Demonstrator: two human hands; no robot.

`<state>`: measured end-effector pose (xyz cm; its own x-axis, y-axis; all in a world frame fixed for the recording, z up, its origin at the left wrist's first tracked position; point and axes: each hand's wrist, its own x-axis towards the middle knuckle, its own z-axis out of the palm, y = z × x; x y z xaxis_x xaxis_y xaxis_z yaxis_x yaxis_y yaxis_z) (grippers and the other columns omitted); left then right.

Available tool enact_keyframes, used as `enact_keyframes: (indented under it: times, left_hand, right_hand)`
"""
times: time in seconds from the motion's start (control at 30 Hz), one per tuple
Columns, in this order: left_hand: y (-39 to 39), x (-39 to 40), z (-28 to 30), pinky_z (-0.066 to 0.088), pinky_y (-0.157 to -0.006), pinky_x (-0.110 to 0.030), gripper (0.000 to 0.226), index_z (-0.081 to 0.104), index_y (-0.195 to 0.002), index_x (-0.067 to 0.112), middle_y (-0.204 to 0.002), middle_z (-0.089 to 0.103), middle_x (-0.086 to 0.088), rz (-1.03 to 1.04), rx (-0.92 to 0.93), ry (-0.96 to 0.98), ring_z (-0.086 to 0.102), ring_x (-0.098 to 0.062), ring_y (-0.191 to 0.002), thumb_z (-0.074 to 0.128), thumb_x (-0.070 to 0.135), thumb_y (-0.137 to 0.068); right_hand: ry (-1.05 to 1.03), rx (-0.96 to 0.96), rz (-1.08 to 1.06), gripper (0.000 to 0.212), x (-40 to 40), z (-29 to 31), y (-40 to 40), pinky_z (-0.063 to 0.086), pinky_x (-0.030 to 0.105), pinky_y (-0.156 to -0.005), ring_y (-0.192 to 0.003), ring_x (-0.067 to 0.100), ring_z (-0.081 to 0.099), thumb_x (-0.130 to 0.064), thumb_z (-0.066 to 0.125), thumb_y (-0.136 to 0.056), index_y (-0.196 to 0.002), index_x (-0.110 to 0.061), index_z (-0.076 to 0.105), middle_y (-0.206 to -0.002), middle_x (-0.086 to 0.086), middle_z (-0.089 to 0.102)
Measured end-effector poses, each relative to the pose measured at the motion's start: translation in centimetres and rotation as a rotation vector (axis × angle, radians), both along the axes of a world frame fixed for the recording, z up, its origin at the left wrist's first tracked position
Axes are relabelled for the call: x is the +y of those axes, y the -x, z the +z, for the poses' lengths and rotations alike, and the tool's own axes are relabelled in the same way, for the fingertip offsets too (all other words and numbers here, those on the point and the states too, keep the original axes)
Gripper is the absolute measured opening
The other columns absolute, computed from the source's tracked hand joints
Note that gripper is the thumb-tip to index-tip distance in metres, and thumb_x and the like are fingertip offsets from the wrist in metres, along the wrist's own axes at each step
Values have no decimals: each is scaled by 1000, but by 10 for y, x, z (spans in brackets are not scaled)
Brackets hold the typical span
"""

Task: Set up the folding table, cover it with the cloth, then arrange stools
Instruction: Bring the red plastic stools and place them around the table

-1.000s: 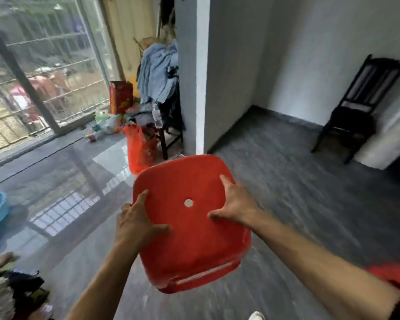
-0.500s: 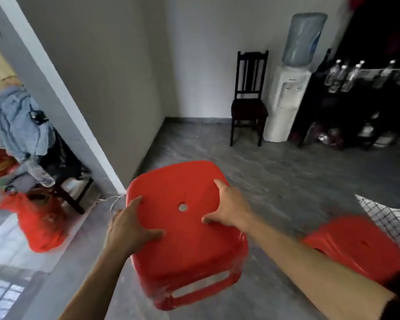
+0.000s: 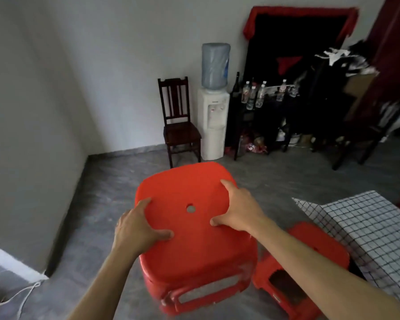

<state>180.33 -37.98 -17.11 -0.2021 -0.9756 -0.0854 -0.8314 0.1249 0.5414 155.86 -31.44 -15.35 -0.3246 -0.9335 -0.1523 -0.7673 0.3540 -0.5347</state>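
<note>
Item held: red plastic stool (image 3: 189, 229), square seat with rounded corners, smooth matte surface, one small round hole at the seat's centre, slotted side skirt visible on the near face; whether it is one stool or a nested stack cannot be told. It is carried above the grey floor (image 3: 106, 204), its feet hidden under the seat. Left hand (image 3: 138, 227): forearm reaching up from the lower edge of view, palm over the stool's left seat edge, thumb laid flat on the seat pointing toward the hole, index finger stretched along the top, remaining fingers curled over the rim, gripping it. Right hand (image 3: 238, 206): forearm bare, crossing in from the lower right, palm over the stool's right seat edge, thumb pressed on the seat just right of the hole, index finger extended forward, other fingers wrapped over the rim out of sight, gripping it. Second red stool (image 3: 314, 257): same plastic, just right of the held stool, standing on the floor, partly hidden by the right forearm. Checked tablecloth (image 3: 365, 229): white fabric with a thin dark grid, draped over the table further right of the held stool, beyond the second stool. Beyond the held stool, against the pale wall: dark wooden chair (image 3: 179, 121) with slatted back, and right of it a white water dispenser (image 3: 214, 116) topped by a translucent blue bottle.
</note>
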Motion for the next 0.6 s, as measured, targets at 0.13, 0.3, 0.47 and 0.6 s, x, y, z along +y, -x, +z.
enact_keyframes:
  times: [0.13,0.3,0.47,0.6]
  left_hand:
    - [26,-70,3,40,-101,-37,114,36,-147,32,-136,55,-8,-131,51,7,49,-29,-125,90,53,-49]
    - [57,-157,9,43,-102,-39,116,35,-147,34,-134,56,-6,-272,104,20,52,-28,-123,88,58,-46]
    - [96,-219,17,46,-100,-43,117,33,-144,36,-132,55,-6,-360,133,33,53,-29,-119,84,62,-42]
    - [138,-267,24,44,-100,-42,106,37,-139,30,-128,56,-6,-437,117,80,54,-27,-116,88,54,-49]
  right_hand:
    - [-6,-3,-152,124,-43,13,15,40,40,-103,-133,27,39,-45,92,-54,-153,-37,17,-144,9,40]
    - [26,40,-291,119,-92,26,33,40,40,-104,-131,27,43,-46,91,-54,-151,-35,24,-142,7,43]
    - [73,35,-378,117,-132,29,60,42,40,-104,-129,25,45,-48,90,-54,-150,-36,26,-141,5,45]
    - [98,-4,-435,114,-166,25,94,42,39,-104,-129,24,45,-45,90,-56,-151,-35,27,-142,5,43]
